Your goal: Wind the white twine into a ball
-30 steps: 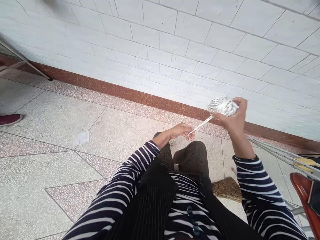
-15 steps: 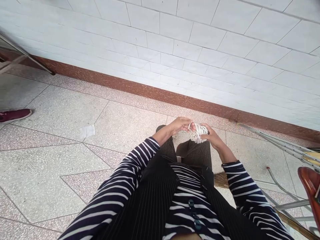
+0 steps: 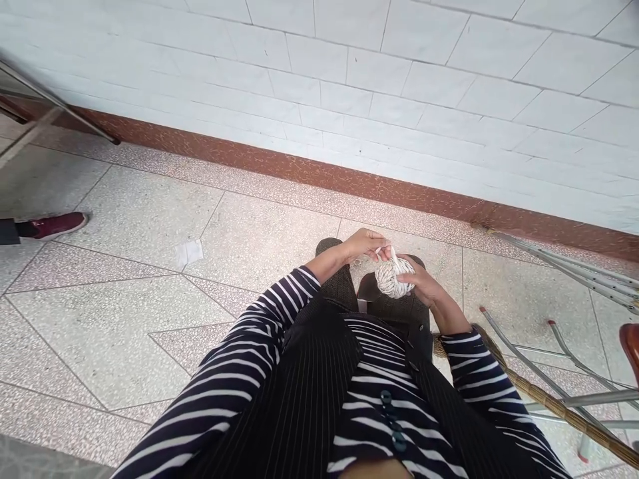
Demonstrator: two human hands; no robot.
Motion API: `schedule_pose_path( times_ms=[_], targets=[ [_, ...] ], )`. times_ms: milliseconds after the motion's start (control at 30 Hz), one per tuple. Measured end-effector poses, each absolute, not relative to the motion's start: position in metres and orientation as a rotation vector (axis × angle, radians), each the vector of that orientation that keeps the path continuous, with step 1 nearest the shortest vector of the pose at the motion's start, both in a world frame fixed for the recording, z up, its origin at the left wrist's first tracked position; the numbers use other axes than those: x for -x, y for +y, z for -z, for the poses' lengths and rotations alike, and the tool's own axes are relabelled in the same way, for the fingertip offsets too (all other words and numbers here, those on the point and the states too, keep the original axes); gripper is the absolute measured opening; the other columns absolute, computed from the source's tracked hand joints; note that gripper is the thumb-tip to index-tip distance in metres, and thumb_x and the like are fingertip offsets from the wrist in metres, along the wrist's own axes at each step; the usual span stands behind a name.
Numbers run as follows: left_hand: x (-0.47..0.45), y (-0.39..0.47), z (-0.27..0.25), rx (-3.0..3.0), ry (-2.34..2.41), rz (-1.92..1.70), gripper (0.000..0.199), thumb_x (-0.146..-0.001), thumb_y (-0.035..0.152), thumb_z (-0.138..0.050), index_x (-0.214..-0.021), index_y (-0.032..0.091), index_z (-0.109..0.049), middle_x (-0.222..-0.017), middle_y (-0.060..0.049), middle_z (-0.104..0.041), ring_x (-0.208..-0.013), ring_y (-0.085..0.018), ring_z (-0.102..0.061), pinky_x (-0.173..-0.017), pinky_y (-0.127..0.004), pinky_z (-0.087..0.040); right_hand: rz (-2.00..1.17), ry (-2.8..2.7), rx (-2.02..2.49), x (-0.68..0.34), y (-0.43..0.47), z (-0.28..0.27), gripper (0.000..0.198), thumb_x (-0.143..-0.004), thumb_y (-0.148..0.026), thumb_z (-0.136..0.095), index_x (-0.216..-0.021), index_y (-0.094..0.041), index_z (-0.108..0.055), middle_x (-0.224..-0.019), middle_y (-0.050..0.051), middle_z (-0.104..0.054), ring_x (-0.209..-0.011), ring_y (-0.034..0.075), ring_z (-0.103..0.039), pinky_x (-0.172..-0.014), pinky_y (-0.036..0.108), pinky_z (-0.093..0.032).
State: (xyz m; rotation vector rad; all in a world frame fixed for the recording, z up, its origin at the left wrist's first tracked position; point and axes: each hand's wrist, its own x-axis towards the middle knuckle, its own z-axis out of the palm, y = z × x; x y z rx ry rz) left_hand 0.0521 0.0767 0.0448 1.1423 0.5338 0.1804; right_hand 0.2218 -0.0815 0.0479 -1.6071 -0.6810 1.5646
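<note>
A white ball of cord [image 3: 392, 279] with darker flecks is held over my knees. My right hand [image 3: 421, 279] wraps around its right side, fingers closed on it. At the upper left of the ball, my left hand [image 3: 370, 245] pinches a pale strand of the cord [image 3: 394, 255] that rises from the ball. The left fingertips are close together, and the strand between them is partly hidden.
A folding chair with metal legs [image 3: 554, 352] stands at my right beside a straw broom [image 3: 559, 406]. A metal ladder-like frame [image 3: 564, 263] leans near the wall. White paper [image 3: 190, 253] lies on the floor. Another person's shoe [image 3: 60, 225] is at far left.
The right hand and the ball have tilted and dropped slightly, while the left hand draws the strand up at the top. The view has shifted left, showing more of the other person's leg.
</note>
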Motion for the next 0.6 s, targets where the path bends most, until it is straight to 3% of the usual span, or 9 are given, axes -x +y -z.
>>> schedule_pose_path(
  times_ms=[100,233,600],
  targets=[
    [-0.048,0.088,-0.051,-1.335,0.438,-0.08,0.029,-0.08,0.039,-0.076,-0.078,0.01,-0.075,-0.08,-0.009,-0.073,-0.071,-0.013,-0.067,-0.061,-0.022,-0.051,-1.604,-0.563,1.374,-0.228,-0.093,-0.044,0.065,-0.054,-0.032,-0.08,-0.117,-0.026,-0.064,-0.109,0.005,-0.073,-0.092,0.026,-0.068,-0.07,0.033,-0.055],
    [-0.045,0.097,-0.058,-1.48,0.336,0.021,0.024,-0.083,0.035,-0.071,-0.081,0.012,-0.076,-0.078,-0.006,-0.072,-0.072,-0.012,-0.066,-0.064,-0.022,-0.052,-1.589,-0.399,1.177,-0.23,-0.106,-0.05,0.068,-0.053,-0.037,-0.074,-0.119,-0.026,-0.066,-0.111,0.007,-0.077,-0.107,0.034,-0.068,-0.091,0.048,-0.056],
    [-0.07,0.135,-0.026,-1.751,0.637,-0.177,0.023,-0.089,0.029,-0.06,-0.085,0.011,-0.073,-0.078,-0.005,-0.067,-0.071,-0.011,-0.06,-0.063,-0.023,-0.056,-1.231,-0.348,1.155,-0.243,-0.129,-0.105,0.068,-0.055,-0.048,-0.07,-0.12,-0.032,-0.068,-0.115,0.005,-0.076,-0.117,0.04,-0.066,-0.095,0.06,-0.057]
  ],
)
